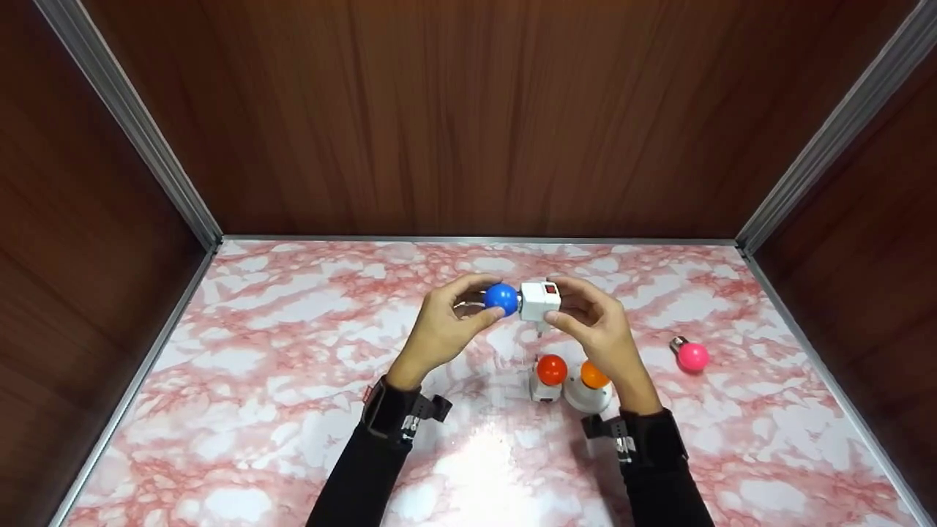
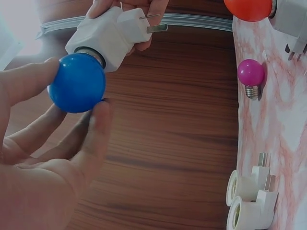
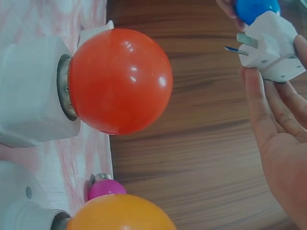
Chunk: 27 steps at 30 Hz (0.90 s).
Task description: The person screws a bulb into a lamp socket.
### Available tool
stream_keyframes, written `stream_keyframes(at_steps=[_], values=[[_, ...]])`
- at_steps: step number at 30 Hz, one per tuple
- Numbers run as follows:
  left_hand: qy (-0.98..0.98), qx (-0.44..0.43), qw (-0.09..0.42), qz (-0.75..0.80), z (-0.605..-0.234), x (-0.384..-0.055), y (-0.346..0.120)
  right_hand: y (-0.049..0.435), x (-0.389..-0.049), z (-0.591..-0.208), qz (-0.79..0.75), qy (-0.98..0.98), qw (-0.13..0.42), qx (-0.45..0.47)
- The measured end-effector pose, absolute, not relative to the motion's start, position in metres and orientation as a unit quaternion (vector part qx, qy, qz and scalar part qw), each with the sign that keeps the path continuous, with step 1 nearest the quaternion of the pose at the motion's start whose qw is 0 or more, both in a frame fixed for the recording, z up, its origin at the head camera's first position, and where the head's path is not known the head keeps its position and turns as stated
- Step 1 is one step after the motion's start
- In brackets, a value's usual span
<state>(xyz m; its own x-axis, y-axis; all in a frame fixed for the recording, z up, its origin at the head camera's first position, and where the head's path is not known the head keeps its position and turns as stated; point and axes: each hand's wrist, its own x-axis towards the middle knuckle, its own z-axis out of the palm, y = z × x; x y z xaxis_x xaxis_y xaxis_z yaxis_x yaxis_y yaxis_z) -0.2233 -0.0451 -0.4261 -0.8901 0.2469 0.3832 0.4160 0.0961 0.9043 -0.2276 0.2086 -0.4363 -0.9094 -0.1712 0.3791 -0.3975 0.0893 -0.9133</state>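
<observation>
Between thumb and fingers, my left hand [image 1: 444, 326] pinches a blue light bulb [image 1: 501, 300] by its round glass. My right hand [image 1: 606, 329] grips a white plug-in lamp socket [image 1: 536, 309] with a small red switch. The bulb's metal base sits at the socket's mouth; how deep it is threaded cannot be told. Flat metal prongs stick out from the socket [image 2: 103, 36] in the left wrist view. Both items are held above the table, and the fingers behind them are partly hidden.
Nearer me stand a red bulb [image 1: 551, 369] in a white plug-in socket and an orange bulb [image 1: 594, 375] in a round white holder. A loose pink bulb [image 1: 692, 357] lies to the right. Two white sockets [image 2: 261, 211] show in the left wrist view. Wooden walls [image 1: 468, 117] enclose the marbled table.
</observation>
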Motion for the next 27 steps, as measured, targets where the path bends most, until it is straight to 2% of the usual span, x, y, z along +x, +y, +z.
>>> stream_keyframes(at_steps=[10,27], values=[[-0.733,-0.213,0.079,-0.641,-0.4263,-0.2241,-0.0405,0.2091,-0.2272,-0.436,0.642,-0.735,0.093,0.197],[-0.74,-0.198,0.052,-0.641,-0.4245,-0.2229,-0.0429,0.2084,-0.2269,-0.4369,0.64,-0.735,0.097,0.201]])
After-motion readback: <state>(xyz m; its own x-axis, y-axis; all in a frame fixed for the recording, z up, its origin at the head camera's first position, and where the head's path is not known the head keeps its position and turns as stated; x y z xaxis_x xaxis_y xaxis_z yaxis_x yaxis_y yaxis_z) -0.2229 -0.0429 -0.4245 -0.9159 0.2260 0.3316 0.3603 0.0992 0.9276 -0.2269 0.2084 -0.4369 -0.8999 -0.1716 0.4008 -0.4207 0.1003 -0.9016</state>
